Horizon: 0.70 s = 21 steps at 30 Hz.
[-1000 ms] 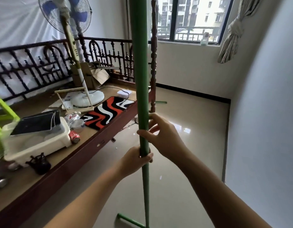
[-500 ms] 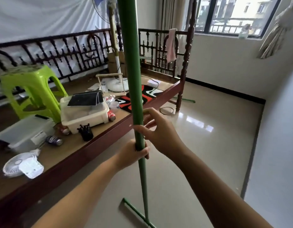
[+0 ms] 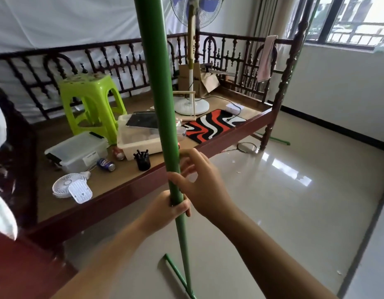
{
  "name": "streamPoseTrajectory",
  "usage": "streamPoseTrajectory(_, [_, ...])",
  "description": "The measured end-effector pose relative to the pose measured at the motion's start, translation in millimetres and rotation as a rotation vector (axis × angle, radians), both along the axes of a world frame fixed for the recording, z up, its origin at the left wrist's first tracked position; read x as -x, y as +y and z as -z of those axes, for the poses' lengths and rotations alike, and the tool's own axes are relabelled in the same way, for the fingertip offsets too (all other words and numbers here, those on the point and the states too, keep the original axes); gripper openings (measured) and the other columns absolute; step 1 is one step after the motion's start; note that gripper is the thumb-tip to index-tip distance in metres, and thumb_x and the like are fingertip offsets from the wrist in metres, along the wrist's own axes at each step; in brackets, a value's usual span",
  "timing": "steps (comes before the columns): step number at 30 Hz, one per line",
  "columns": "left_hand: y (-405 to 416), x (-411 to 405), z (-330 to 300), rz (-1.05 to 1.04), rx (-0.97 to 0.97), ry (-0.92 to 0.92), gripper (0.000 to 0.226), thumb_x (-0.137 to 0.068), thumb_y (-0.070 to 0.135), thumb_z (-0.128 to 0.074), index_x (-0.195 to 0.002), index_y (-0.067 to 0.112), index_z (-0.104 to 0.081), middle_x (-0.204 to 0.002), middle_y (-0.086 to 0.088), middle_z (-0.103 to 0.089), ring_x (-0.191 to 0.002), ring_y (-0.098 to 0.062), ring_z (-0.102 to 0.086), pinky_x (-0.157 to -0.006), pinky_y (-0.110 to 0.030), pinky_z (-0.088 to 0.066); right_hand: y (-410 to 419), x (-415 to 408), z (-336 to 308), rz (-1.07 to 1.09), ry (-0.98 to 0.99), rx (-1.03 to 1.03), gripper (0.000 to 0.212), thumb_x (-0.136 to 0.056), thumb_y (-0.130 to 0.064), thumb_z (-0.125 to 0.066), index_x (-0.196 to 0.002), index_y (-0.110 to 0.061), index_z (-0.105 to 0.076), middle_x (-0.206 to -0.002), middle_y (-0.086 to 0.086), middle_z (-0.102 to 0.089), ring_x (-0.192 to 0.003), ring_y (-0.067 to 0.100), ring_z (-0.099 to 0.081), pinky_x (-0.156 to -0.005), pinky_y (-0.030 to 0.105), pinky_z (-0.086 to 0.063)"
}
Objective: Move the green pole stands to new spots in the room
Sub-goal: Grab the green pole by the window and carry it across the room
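Note:
A tall green pole stand (image 3: 163, 108) rises upright through the middle of the view, its top out of frame. Its green foot bar (image 3: 174, 275) lies just above or on the tiled floor at the bottom. My left hand (image 3: 165, 209) is wrapped around the pole at waist height. My right hand (image 3: 202, 184) sits just above it, thumb and fingers pinching the pole loosely. A second green pole (image 3: 298, 48) leans by the bed's far post, with its foot (image 3: 277, 140) on the floor.
A dark wooden bed frame (image 3: 219, 139) runs along the left, loaded with a lime stool (image 3: 89, 104), plastic boxes (image 3: 76, 149), a standing fan (image 3: 192, 83) and a striped mat (image 3: 212, 125). Shiny tiled floor (image 3: 294, 201) spreads to the right, up to the white wall and window.
The view has swung left along the bed, bringing the stool and boxes into sight. Both hands keep their hold and the pole has moved with me along the bed side.

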<state>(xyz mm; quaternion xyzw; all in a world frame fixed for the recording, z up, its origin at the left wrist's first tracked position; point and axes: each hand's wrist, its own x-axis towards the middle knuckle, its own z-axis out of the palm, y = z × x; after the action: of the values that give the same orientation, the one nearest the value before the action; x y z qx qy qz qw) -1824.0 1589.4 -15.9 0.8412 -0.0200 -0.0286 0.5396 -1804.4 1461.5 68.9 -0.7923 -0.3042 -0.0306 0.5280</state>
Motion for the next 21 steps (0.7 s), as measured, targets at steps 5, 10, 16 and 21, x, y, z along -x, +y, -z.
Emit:
streamPoseTrajectory(5, [-4, 4, 2, -0.036, 0.041, 0.009, 0.005, -0.085, 0.029, -0.059, -0.081, 0.031, -0.057, -0.071, 0.023, -0.065, -0.072, 0.006, -0.061, -0.071, -0.02, -0.045, -27, -9, 14, -0.081, 0.042, 0.093, 0.041, -0.077, -0.036, -0.061, -0.116, -0.033, -0.048, -0.103, -0.011, -0.056, -0.094, 0.002, -0.056, -0.081, 0.021, -0.051])
streamPoseTrajectory(10, [5, 36, 35, -0.194, 0.162, 0.018, 0.039, -0.073, 0.055, -0.062, -0.108, 0.052, -0.043, -0.117, 0.016, -0.055, -0.106, 0.005, -0.057, -0.089, -0.02, -0.044, -100, 2, 77, 0.1, 0.292, 0.084, 0.045, -0.073, -0.043, -0.058, -0.114, -0.045, -0.042, -0.105, -0.014, -0.057, -0.096, -0.005, -0.056, -0.072, 0.006, -0.047])
streamPoseTrajectory(16, [1, 101, 116, -0.25, 0.085, 0.121, 0.036, -0.065, 0.047, -0.057, -0.1, 0.051, -0.049, -0.105, 0.031, -0.061, -0.101, 0.008, -0.056, -0.083, -0.015, -0.046, -170, 74, 166, 0.41, 0.599, 0.009, 0.041, -0.073, -0.036, -0.061, -0.109, -0.044, -0.045, -0.105, -0.004, -0.062, -0.092, 0.0, -0.061, -0.068, 0.01, -0.049])
streamPoseTrajectory(21, [-26, 112, 137, -0.165, 0.078, 0.21, 0.034, -0.063, 0.046, -0.055, -0.093, 0.061, -0.05, -0.102, 0.029, -0.061, -0.097, 0.003, -0.059, -0.075, -0.003, -0.045, -189, 126, 199, 0.641, 0.71, -0.068, 0.045, -0.079, -0.02, -0.062, -0.119, -0.033, -0.045, -0.112, -0.005, -0.059, -0.1, 0.005, -0.058, -0.073, 0.018, -0.044])
